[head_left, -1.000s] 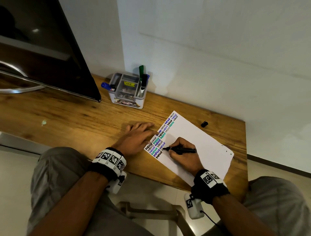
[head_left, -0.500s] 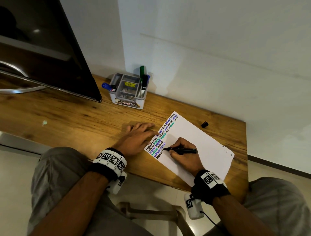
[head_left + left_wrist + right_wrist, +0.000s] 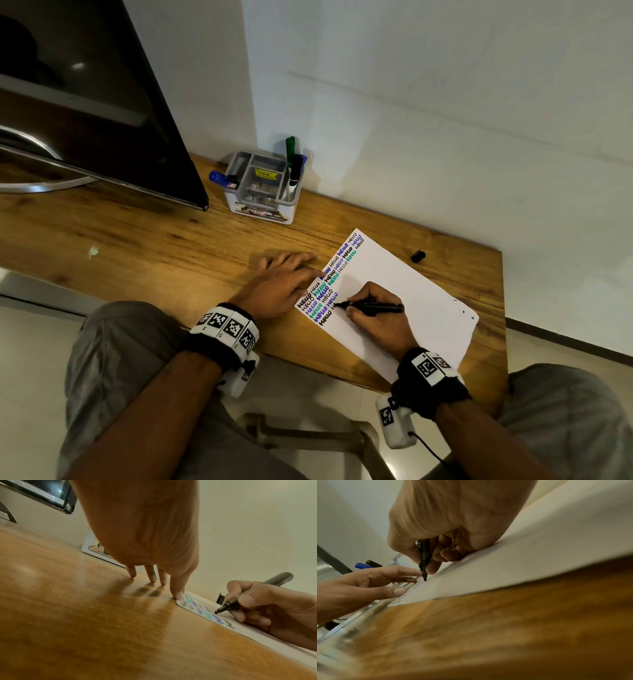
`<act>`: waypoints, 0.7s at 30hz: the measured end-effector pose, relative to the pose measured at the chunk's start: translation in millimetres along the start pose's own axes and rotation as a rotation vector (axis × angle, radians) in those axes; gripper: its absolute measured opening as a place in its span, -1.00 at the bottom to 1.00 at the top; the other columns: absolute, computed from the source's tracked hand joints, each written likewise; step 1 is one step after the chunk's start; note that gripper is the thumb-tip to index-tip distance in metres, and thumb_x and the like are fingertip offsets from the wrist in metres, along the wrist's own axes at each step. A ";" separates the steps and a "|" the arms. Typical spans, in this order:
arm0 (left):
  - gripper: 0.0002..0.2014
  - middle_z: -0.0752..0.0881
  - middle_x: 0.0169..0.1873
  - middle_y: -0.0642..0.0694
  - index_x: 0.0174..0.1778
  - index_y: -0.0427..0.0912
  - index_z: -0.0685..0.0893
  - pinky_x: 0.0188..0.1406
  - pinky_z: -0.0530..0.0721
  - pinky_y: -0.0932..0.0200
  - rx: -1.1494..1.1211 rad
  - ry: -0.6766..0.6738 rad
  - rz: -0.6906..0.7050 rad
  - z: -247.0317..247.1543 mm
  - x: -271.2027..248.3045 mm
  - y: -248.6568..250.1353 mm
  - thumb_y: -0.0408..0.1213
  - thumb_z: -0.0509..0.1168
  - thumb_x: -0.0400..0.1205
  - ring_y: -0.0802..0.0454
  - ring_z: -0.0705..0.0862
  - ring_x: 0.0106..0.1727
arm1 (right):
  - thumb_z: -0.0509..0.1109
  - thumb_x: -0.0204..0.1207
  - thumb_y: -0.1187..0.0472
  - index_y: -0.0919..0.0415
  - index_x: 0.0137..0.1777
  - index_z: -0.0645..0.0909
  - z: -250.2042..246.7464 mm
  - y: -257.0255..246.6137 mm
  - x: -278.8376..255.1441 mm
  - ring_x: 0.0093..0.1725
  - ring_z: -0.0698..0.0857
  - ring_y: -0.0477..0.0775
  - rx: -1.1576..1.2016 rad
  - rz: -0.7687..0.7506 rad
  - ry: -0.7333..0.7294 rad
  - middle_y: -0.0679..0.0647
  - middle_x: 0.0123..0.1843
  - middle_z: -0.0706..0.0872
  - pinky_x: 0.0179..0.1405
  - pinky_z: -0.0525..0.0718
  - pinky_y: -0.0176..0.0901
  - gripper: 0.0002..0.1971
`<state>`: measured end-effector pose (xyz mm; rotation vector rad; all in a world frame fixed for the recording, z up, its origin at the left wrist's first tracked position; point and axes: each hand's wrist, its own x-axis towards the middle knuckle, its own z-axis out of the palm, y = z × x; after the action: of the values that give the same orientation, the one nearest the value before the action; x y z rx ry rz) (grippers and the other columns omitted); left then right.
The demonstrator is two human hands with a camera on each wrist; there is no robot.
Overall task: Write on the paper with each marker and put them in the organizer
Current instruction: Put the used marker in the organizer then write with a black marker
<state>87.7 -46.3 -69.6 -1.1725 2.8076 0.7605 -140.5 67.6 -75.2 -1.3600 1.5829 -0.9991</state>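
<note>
A white sheet of paper lies on the wooden desk, its left edge covered with coloured "HELLO" words. My right hand grips an uncapped black marker, tip touching the paper beside the written rows; the same marker shows in the right wrist view. My left hand lies flat with straight fingers, index fingertip pressing the paper's edge. The grey organizer stands at the back by the wall, holding a green marker, a black marker and a blue marker.
A black marker cap lies on the desk beyond the paper's far edge. A dark monitor on a curved metal stand fills the left. The white wall runs right behind the desk. My knees sit below the front edge.
The marker tip has shifted slightly along the line being written. My left hand keeps its place at the paper's edge.
</note>
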 end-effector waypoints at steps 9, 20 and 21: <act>-0.49 0.15 0.69 0.14 0.56 0.31 0.38 0.42 0.23 -0.21 0.003 -0.001 -0.006 0.5 -0.1 0.8 -0.10 0.28 0.68 -0.03 0.09 0.67 | 0.60 0.46 0.17 -0.04 -0.03 0.68 -2.3 1.9 -0.1 0.22 0.76 -0.17 -0.024 0.019 0.012 -0.08 0.13 0.83 0.30 0.74 -0.09 -0.83; -0.50 0.16 0.69 0.13 0.55 0.32 0.39 0.37 0.21 -0.18 -0.009 -0.003 -0.008 0.8 0.4 0.5 -0.10 0.28 0.69 -0.03 0.10 0.66 | 0.57 0.49 0.39 0.00 -0.07 0.65 -2.8 1.0 0.8 0.18 0.74 -0.29 -0.019 0.021 0.040 -0.18 0.10 0.79 0.19 0.70 -0.42 -0.74; -0.50 0.16 0.69 0.14 0.55 0.32 0.39 0.37 0.21 -0.18 -0.012 0.000 -0.007 0.8 0.4 0.7 -0.10 0.28 0.68 -0.03 0.10 0.66 | 0.57 0.49 0.39 0.03 -0.06 0.65 -2.4 0.1 0.5 0.18 0.74 -0.31 -0.013 0.024 0.033 -0.18 0.11 0.79 0.19 0.69 -0.43 -0.76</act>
<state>86.8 -45.8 -70.0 -1.1828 2.8015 0.7775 -142.8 67.2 -74.5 -1.3368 1.6283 -1.0033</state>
